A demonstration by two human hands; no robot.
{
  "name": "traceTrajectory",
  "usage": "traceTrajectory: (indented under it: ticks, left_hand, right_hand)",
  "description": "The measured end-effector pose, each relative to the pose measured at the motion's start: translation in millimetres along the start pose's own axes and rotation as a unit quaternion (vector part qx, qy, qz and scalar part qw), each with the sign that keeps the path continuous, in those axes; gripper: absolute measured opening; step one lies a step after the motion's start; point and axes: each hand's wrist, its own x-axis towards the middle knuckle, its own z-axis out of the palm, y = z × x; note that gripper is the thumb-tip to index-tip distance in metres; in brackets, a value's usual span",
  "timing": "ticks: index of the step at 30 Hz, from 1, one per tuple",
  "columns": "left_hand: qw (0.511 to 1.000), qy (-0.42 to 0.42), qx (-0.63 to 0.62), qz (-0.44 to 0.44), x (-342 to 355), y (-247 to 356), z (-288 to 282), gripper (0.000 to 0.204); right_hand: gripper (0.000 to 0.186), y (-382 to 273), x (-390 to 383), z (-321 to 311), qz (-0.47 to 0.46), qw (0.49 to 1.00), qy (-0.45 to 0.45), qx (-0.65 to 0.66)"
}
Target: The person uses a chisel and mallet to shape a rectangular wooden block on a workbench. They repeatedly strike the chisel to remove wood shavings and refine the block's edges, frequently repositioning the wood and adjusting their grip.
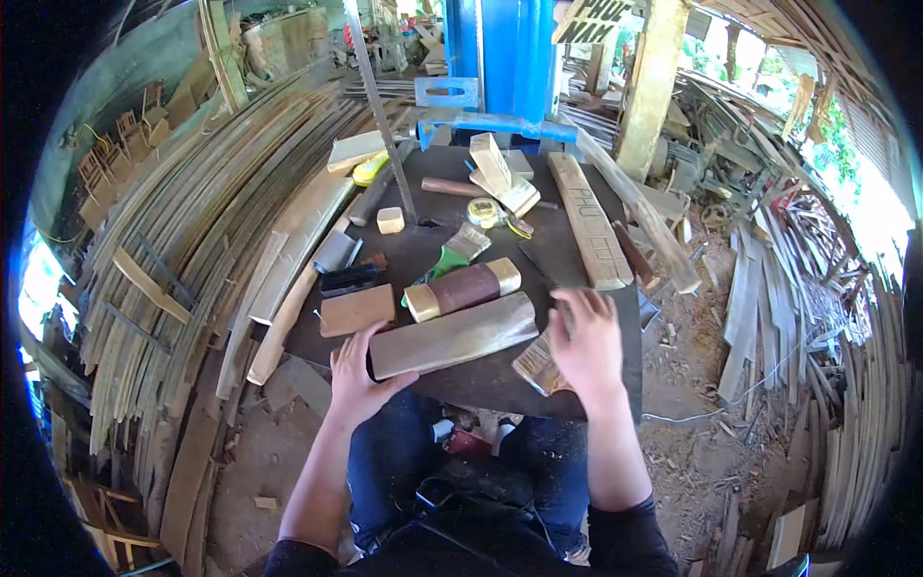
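Observation:
A plank-shaped wooden block (452,337) lies on the dark work table near its front edge. At its left end is my left hand (358,380), fingers around the end and thumb along the near side. My right hand (585,337) hovers past the block's right end, fingers apart and slightly bent, with nothing in them. Below it sits a small wood piece (544,365) with dark grain, partly hidden by that hand. Just behind the block rests a wood block wrapped in brown sandpaper (463,290). To its left lies a flat brown rectangular piece (357,311).
A green-handled brush (466,247), a yellow tape measure (484,213) and a carved wooden bar (589,221) lie farther back. A thin upright metal strip (378,106) rises at the table's left. Behind stands a blue machine (514,58). Long planks (202,202) are stacked left.

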Motion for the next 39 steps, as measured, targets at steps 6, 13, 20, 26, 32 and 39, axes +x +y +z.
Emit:
traceTrajectory:
  ticks: [6, 13, 20, 26, 32, 39]
  left_hand:
    - [0.994, 0.062, 0.092, 0.02, -8, -4, 15, 0.089]
    - [0.995, 0.05, 0.081, 0.007, -12, -9, 9, 0.081]
    - [0.996, 0.063, 0.051, 0.022, -1, -2, 10, 0.083]
    - [0.997, 0.061, 0.036, -0.018, -13, -10, 5, 0.094]
    - [0.997, 0.061, 0.04, -0.003, -10, -9, 8, 0.097]
    - [0.997, 0.067, 0.044, 0.004, -4, -6, 4, 0.093]
  right_hand:
    - [0.031, 33, -35, -13, 0.124, 0.986, -0.105, -0.032]
    - [0.041, 26, -30, 22, 0.135, 0.983, -0.105, -0.067]
    - [0.028, 26, -7, -4, 0.155, 0.974, 0.117, 0.117]
    - [0.026, -6, 49, 11, 0.102, 0.924, 0.284, 0.236]
    - [0.029, -2, 55, 47, 0.19, 0.877, 0.18, 0.403]
    - [0.025, 3, 47, 70, 0.238, 0.857, 0.083, 0.45]
